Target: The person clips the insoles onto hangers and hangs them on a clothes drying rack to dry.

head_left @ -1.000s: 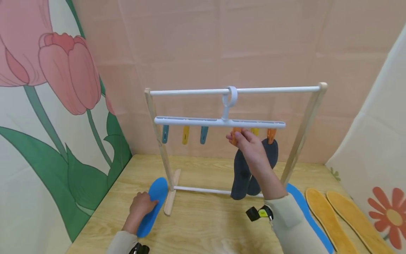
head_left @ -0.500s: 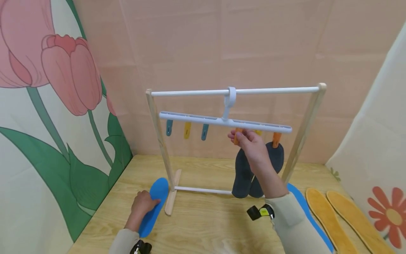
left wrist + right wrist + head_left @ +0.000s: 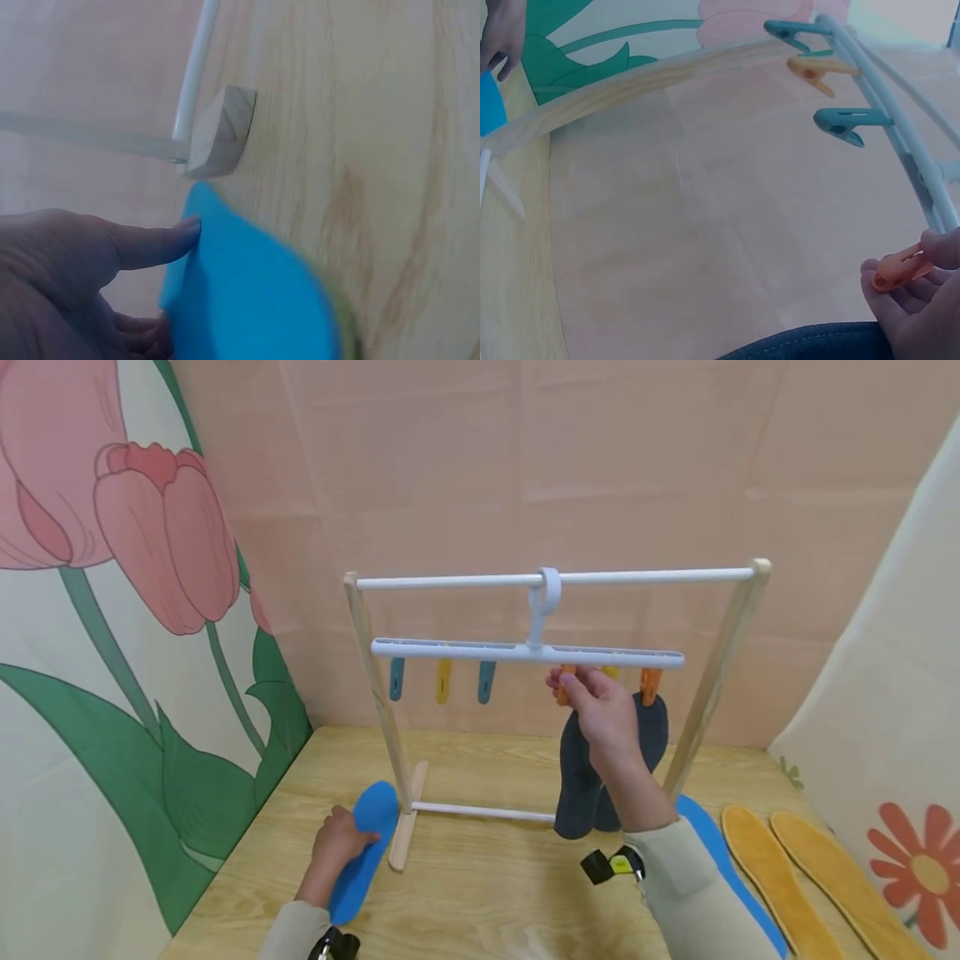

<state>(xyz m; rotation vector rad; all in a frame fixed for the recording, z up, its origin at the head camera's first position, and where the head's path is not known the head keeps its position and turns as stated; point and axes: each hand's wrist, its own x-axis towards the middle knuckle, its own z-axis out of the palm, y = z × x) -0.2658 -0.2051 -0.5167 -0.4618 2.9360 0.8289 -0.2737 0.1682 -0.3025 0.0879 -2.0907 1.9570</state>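
Observation:
My right hand (image 3: 609,722) pinches an orange clip (image 3: 566,685) under the right half of a white clip hanger (image 3: 457,650). A pair of dark insoles (image 3: 576,789) hangs just behind that hand, one topped by another orange clip (image 3: 650,685); a yellow clip beside it is mostly hidden by my fingers. Low on the left, my left hand (image 3: 337,843) grips a blue insole (image 3: 367,860) by its edge. In the left wrist view the thumb lies on the blue insole (image 3: 247,292), the other fingers behind it. Blue and yellow clips (image 3: 443,681) hang along the hanger's left half.
The hanger hooks over the white top bar (image 3: 450,582) of a wooden-sided rack (image 3: 711,681) on the wood-grain table (image 3: 480,893). At the right lie another blue insole (image 3: 705,835) and two yellow insoles (image 3: 772,868). A pink backdrop (image 3: 450,485) stands behind.
The hanger tipped down at its right end and has come back near level. My right hand, on the orange clip, has shifted slightly right; my left hand has hardly moved.

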